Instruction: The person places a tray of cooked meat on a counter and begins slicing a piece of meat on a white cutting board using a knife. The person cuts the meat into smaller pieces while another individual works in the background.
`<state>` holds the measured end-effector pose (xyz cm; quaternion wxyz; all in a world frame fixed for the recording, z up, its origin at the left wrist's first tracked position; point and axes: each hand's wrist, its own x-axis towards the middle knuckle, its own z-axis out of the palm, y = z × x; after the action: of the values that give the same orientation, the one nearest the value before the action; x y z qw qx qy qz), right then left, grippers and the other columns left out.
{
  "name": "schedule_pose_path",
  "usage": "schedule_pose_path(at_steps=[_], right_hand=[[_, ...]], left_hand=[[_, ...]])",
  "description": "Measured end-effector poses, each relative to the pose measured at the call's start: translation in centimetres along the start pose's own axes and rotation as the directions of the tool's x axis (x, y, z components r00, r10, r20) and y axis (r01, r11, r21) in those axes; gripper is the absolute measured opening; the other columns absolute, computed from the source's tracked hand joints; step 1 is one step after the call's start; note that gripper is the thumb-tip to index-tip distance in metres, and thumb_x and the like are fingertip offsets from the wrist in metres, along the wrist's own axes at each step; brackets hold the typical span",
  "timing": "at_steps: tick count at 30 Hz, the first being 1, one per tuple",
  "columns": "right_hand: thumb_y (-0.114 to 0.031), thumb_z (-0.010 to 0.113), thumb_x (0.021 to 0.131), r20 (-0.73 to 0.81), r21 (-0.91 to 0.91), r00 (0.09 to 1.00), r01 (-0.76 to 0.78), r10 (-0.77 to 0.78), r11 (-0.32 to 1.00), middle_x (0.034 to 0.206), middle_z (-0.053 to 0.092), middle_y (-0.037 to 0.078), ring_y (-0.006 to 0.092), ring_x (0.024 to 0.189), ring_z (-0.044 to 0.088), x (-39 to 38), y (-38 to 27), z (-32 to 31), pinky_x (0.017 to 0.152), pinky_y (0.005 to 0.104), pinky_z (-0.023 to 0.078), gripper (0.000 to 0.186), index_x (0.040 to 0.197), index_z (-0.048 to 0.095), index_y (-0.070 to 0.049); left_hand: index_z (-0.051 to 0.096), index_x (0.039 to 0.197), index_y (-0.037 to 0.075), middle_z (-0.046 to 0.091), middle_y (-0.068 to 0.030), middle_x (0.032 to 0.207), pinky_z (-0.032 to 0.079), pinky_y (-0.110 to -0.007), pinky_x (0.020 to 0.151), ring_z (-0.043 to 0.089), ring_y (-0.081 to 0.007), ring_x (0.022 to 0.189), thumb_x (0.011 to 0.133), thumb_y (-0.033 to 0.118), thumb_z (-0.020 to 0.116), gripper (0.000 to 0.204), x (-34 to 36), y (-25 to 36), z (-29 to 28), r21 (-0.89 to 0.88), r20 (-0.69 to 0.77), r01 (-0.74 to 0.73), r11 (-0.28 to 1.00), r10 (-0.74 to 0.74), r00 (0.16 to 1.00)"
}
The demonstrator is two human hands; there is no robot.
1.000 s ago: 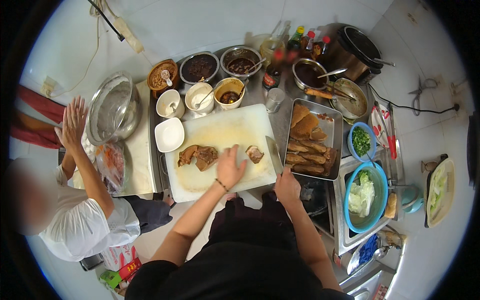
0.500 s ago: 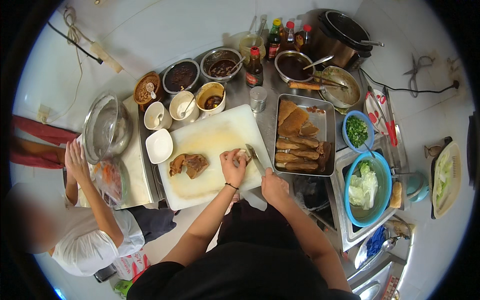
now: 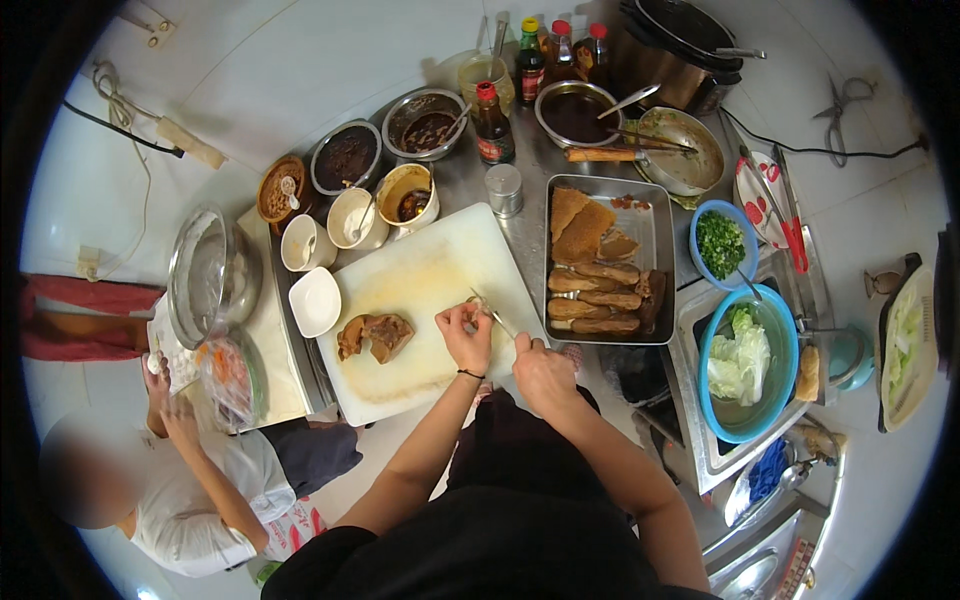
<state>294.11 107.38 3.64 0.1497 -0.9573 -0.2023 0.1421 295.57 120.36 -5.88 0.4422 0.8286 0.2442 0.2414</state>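
Brown meat (image 3: 394, 335) lies on the cutting board (image 3: 440, 250).

On the cutting board (image 3: 440, 260), meat (image 3: 392, 334) to the left. Over its right side, left hand (image 3: 468, 338) and knife (image 3: 505, 323) in right hand (image 3: 546, 378). Right of it, tray (image 3: 655, 245), then lettuce (image 3: 738, 368) in a basin (image 3: 786, 365). Behind it, can (image 3: 504, 194) before a bottle (image 3: 493, 130).

My feed shows bright, even light, soft shadows on the white wall (image 3: 300, 60), fisheye-bent edges, black corners, 1 blurred co-worker's head (image 3: 92, 470).
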Motion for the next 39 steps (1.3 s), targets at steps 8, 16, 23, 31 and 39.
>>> schedule_pose_path(at_steps=[8,16,23,31,39], right_hand=[[-0.014,0.060,0.072,-0.058,-0.150,0.997,0.043,-0.052,0.988,0.071,0.056,0.010,0.0211,0.059,0.061,-0.9,-0.8,-0.6,0.048,0.0280,0.049,0.022,0.082,0.043,-0.005],[-0.009,0.054,0.075,0.002,-0.058,0.999,-0.032,0.032,0.998,0.072,0.057,0.012,0.0221,0.057,0.062,-0.3,-1.1,-1.0,0.048,0.0289,0.050,0.013,0.082,0.044,-0.005],[-0.015,0.057,0.076,0.074,-0.074,0.993,-0.089,0.094,0.993,0.073,0.058,0.013,0.0240,0.062,0.063,0.7,-1.9,-0.8,0.051,0.0313,0.051,0.017,0.085,0.046,-0.004],[-0.013,0.056,0.077,0.175,-0.004,0.980,-0.100,0.099,0.995,0.076,0.061,0.015,0.0255,0.067,0.064,1.9,-2.3,-2.0,0.055,0.0327,0.052,0.018,0.087,0.047,-0.002],[-0.008,0.051,0.078,0.240,0.054,0.968,-0.084,0.069,0.995,0.077,0.063,0.017,0.0256,0.074,0.065,3.3,-2.5,-2.8,0.060,0.0330,0.052,0.015,0.089,0.047,0.000]], left_hand=[[0.055,0.085,0.004,0.040,-0.0061,0.084,0.038,-0.025,0.062,0.041,-0.0146,0.067,0.068,-0.001,0.059,0.018,0.0,0.0,0.1,0.007,0.017,0.057,0.998,-0.057,0.998],[0.051,0.084,0.004,0.042,-0.0047,0.091,0.037,-0.022,0.060,0.040,-0.0122,0.066,0.069,-0.004,0.060,0.018,-0.1,-0.8,0.3,-0.080,0.014,0.007,0.997,-0.006,1.000],[0.052,0.081,0.004,0.044,-0.0058,0.089,0.039,-0.023,0.057,0.043,-0.0128,0.064,0.067,-0.005,0.057,0.017,-0.1,-0.5,0.6,-0.150,-0.029,-0.004,0.989,-0.001,1.000],[0.052,0.081,0.004,0.044,-0.0055,0.088,0.039,-0.023,0.056,0.044,-0.0131,0.064,0.068,-0.006,0.057,0.017,-0.1,-1.0,0.7,-0.087,-0.029,-0.019,0.996,0.017,0.999],[0.052,0.080,0.004,0.045,-0.0060,0.090,0.040,-0.023,0.057,0.045,-0.0131,0.065,0.069,-0.003,0.058,0.014,-0.1,-1.0,0.9,-0.128,-0.037,0.015,0.992,-0.019,0.999]])
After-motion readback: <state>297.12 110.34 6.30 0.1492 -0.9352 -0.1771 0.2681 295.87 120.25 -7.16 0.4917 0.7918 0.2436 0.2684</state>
